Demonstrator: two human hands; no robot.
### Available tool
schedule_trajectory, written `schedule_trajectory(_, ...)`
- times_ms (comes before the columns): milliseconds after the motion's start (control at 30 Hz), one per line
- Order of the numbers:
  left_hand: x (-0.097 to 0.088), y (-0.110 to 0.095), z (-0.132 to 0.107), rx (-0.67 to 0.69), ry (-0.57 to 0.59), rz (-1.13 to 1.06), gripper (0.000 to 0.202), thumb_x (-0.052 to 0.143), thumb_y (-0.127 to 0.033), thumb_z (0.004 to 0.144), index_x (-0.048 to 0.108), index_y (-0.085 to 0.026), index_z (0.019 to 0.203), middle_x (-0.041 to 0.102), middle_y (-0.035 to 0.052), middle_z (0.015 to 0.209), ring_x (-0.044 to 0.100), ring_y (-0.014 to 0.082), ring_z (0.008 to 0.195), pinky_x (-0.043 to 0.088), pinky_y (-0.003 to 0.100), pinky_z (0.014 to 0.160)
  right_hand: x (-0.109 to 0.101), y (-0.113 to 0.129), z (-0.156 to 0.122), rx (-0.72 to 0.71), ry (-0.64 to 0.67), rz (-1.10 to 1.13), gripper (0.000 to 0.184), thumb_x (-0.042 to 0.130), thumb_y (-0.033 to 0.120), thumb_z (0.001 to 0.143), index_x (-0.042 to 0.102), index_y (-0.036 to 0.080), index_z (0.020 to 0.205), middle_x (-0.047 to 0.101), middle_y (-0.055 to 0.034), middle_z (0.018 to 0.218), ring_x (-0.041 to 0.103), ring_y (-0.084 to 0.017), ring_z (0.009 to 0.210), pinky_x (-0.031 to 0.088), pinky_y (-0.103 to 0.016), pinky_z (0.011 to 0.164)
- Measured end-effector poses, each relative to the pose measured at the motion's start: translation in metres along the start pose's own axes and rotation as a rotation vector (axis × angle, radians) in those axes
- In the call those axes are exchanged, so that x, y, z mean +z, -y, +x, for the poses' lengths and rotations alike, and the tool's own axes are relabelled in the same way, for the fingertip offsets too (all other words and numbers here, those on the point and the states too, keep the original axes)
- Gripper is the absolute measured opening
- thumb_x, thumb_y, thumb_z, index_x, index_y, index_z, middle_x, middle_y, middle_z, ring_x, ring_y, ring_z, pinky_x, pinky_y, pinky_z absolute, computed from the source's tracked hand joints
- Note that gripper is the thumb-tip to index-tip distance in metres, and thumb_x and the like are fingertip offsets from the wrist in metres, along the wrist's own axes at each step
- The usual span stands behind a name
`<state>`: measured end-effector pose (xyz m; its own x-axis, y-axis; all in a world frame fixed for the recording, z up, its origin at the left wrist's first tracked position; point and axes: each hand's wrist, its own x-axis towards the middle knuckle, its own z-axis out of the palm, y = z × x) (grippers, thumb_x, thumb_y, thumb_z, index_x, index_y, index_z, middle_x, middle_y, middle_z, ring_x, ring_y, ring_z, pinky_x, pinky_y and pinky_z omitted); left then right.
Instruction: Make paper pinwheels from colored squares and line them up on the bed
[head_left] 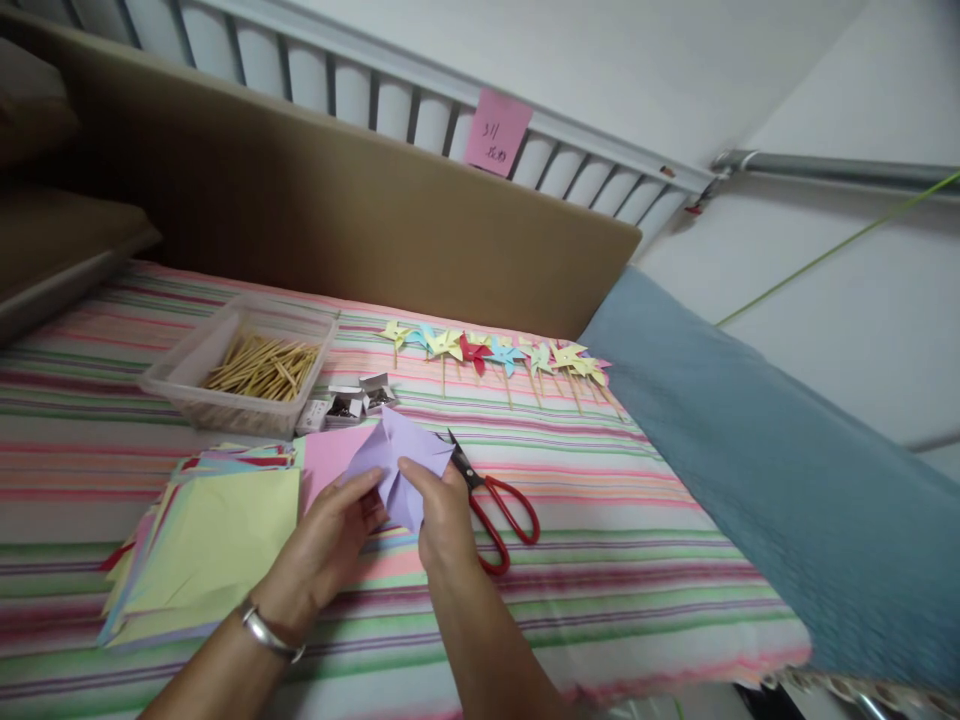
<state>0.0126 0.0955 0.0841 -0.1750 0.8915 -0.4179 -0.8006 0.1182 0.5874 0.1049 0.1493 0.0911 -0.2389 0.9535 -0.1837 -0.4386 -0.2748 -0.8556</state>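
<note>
A purple paper square [405, 455] with slits cut into it is held up between both hands. My left hand [341, 520], with a silver bangle at the wrist, grips its left edge between thumb and fingers. The thumb of my right hand [444, 505] presses on the paper near its middle, the fingers behind it. Just right of that hand lie scissors [495, 500] with red handles, their blades partly hidden. A pink paper sheet [334, 455] lies beneath the left side. Left of my hands is a stack of coloured paper squares [217, 530], a yellow one on top.
Behind the paper stands a clear plastic box [240, 365] of wooden sticks. Small boxes of dark pins [346, 402] sit beside it. Several finished paper pinwheels [480, 352] on sticks lie along the back, before a brown board [337, 220]. A striped cloth [637, 600] covers the table.
</note>
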Motion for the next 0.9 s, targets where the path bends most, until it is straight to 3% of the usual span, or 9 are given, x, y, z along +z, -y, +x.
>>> schedule_trajectory(167, 0.001, 0.007, -0.002, 0.060, -0.013, -0.031, 0.013, 0.074, -0.025, 0.068, 0.070, -0.017, 0.078, 0.069, 0.0024, 0.079, 0.061, 0.0151, 0.074, 0.048, 0.026, 0.067, 0.004, -0.003, -0.003, -0.042, -0.062, 0.039, 0.021, 0.072, 0.019, 0.062, 0.071, 0.014, 0.083, 0.073, -0.0035, 0.078, 0.067, -0.022, 0.075, 0.052, -0.032, 0.071)
schedule_trajectory(300, 0.004, 0.008, -0.004, 0.092, 0.027, 0.026, 0.014, 0.076, -0.027, 0.066, 0.067, -0.017, 0.066, 0.065, -0.0014, 0.065, 0.058, 0.0120, 0.061, 0.045, 0.024, 0.060, 0.007, -0.005, -0.005, -0.027, -0.059, 0.027, 0.023, 0.072, 0.020, 0.062, 0.071, 0.014, 0.084, 0.074, -0.0050, 0.080, 0.067, -0.023, 0.071, 0.053, -0.034, 0.066)
schedule_trajectory(500, 0.003, 0.007, -0.001, 0.115, 0.016, 0.026, 0.014, 0.076, -0.025, 0.066, 0.068, -0.014, 0.065, 0.068, -0.0002, 0.065, 0.057, 0.0109, 0.059, 0.044, 0.023, 0.059, 0.011, -0.007, -0.010, -0.046, -0.041, 0.001, 0.018, 0.072, 0.018, 0.063, 0.071, 0.013, 0.080, 0.073, -0.0045, 0.073, 0.066, -0.021, 0.064, 0.052, -0.031, 0.059)
schedule_trajectory(733, 0.002, 0.007, 0.000, 0.138, -0.004, -0.011, 0.014, 0.076, -0.024, 0.065, 0.067, -0.014, 0.061, 0.067, -0.0008, 0.061, 0.056, 0.0107, 0.054, 0.042, 0.022, 0.053, 0.011, -0.010, -0.009, 0.061, 0.002, 0.020, 0.030, 0.074, 0.022, 0.062, 0.070, 0.013, 0.091, 0.073, -0.0052, 0.080, 0.067, -0.022, 0.071, 0.052, -0.033, 0.069)
schedule_trajectory(800, 0.000, 0.003, 0.002, 0.147, -0.034, -0.021, 0.013, 0.076, -0.024, 0.065, 0.068, -0.014, 0.064, 0.067, -0.0008, 0.061, 0.056, 0.0114, 0.054, 0.043, 0.023, 0.052, 0.010, -0.010, -0.010, 0.059, 0.042, -0.030, 0.031, 0.072, 0.027, 0.066, 0.068, 0.014, 0.093, 0.072, -0.0052, 0.081, 0.066, -0.021, 0.072, 0.051, -0.032, 0.068)
schedule_trajectory(900, -0.007, -0.010, 0.007, 0.196, -0.096, -0.067, 0.012, 0.076, -0.019, 0.062, 0.070, -0.014, 0.071, 0.069, 0.0002, 0.065, 0.059, 0.0129, 0.057, 0.046, 0.024, 0.057, 0.006, -0.010, -0.011, -0.076, 0.074, -0.235, 0.026, 0.064, 0.035, 0.077, 0.063, 0.015, 0.094, 0.068, -0.0031, 0.076, 0.061, -0.016, 0.066, 0.048, -0.027, 0.060)
